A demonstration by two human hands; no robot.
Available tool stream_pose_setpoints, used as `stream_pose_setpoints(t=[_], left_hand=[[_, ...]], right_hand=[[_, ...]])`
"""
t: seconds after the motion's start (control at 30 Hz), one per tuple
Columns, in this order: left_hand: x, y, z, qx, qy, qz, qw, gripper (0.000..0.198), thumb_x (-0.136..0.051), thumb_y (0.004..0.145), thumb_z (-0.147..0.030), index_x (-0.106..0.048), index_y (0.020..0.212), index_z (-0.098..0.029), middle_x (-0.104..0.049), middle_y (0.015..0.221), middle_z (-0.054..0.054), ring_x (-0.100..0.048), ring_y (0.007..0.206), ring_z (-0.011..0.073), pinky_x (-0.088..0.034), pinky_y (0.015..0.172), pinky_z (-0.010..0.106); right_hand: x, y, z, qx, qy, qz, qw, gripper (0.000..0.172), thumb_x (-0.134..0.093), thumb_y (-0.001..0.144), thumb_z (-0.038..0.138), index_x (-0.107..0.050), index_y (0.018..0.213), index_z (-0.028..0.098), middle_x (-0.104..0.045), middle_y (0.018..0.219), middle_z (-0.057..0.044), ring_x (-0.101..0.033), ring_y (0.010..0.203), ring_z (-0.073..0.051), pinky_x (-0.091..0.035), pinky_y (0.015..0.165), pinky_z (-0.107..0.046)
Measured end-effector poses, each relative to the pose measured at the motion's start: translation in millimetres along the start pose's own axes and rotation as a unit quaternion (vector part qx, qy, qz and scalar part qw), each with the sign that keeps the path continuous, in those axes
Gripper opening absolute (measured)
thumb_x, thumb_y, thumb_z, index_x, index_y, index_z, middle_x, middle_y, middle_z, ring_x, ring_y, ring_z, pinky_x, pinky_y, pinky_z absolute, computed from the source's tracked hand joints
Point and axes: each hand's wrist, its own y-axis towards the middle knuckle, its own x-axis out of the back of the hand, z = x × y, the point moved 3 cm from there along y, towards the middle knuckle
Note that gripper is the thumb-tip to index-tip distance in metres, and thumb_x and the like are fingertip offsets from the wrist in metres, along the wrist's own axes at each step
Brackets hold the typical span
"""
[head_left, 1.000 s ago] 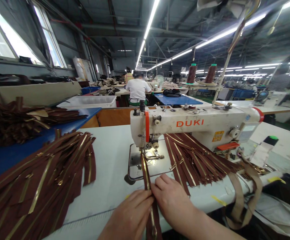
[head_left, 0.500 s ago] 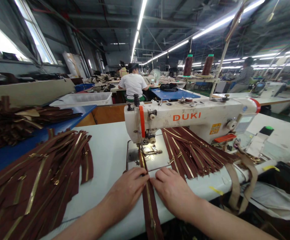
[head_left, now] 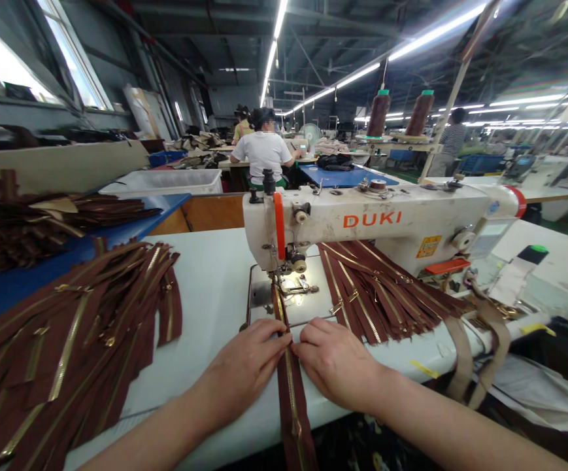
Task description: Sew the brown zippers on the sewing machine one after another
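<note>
A brown zipper with gold teeth runs from under the presser foot of a white DUKI sewing machine toward me and hangs over the table's front edge. My left hand presses on the zipper's left tape, fingers together. On the right tape lies my right hand, its fingers pressed down in the same way. The fingertips of both hands nearly meet over the teeth, a short way in front of the needle plate.
A large pile of brown zippers lies at the left on the white table. More zippers fan out under the machine arm. Tan straps hang at the right. Two thread cones stand behind. People sit at far tables.
Both hands have slid forward along the zipper toward the presser foot, and the view has shifted slightly.
</note>
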Motion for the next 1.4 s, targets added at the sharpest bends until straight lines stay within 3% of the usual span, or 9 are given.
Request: stream_pose_setpoints(t=[0.47,0.6,0.77,1.1,1.4], left_hand=[[2.9,0,0,-0.014,0.032,0.022,0.999,0.03,-0.041,0.09,-0.01,-0.06,0.112,-0.016,-0.061,0.112,0.01,-0.056,0.104,0.0212,-0.051,0.089,0.038],[5.9,0,3,-0.028,0.058,0.058,0.996,0.032,-0.043,0.09,-0.011,-0.06,0.116,-0.018,-0.054,0.13,0.012,-0.05,0.119,0.0244,-0.046,0.097,0.045],[12.5,3,3,-0.057,0.052,0.113,0.991,0.034,-0.046,0.09,-0.014,-0.056,0.123,-0.018,-0.059,0.126,0.009,-0.051,0.119,0.0226,-0.042,0.101,0.045],[7.7,-5,6,-0.027,0.049,0.089,0.994,0.033,-0.046,0.092,-0.018,-0.057,0.123,-0.018,-0.061,0.125,0.008,-0.053,0.117,0.022,-0.043,0.102,0.042],[3.8,-3,13,-0.004,0.046,0.104,0.993,0.033,-0.044,0.093,-0.021,-0.056,0.124,-0.017,-0.06,0.128,0.008,-0.052,0.12,0.0211,-0.042,0.104,0.041]], right_hand=[[-5,-5,0,-0.015,0.001,-0.004,1.0,0.016,-0.047,0.092,0.015,-0.06,0.101,0.015,-0.056,0.087,-0.006,-0.046,0.085,-0.021,-0.042,0.074,-0.032],[-2,-3,1,-0.008,0.0,0.011,1.0,0.015,-0.049,0.09,0.014,-0.06,0.101,0.014,-0.057,0.09,-0.006,-0.046,0.087,-0.021,-0.042,0.077,-0.033],[-1,-2,0,-0.003,0.005,0.018,1.0,0.013,-0.048,0.091,0.015,-0.06,0.095,0.016,-0.058,0.09,-0.005,-0.047,0.088,-0.02,-0.041,0.077,-0.032],[-4,-2,-3,0.013,0.009,0.025,1.0,0.014,-0.048,0.091,0.016,-0.059,0.099,0.016,-0.058,0.092,-0.005,-0.046,0.09,-0.02,-0.04,0.08,-0.033],[-3,4,-6,0.025,-0.016,0.021,0.999,0.013,-0.049,0.091,0.015,-0.059,0.098,0.015,-0.058,0.09,-0.004,-0.046,0.087,-0.021,-0.039,0.078,-0.034]])
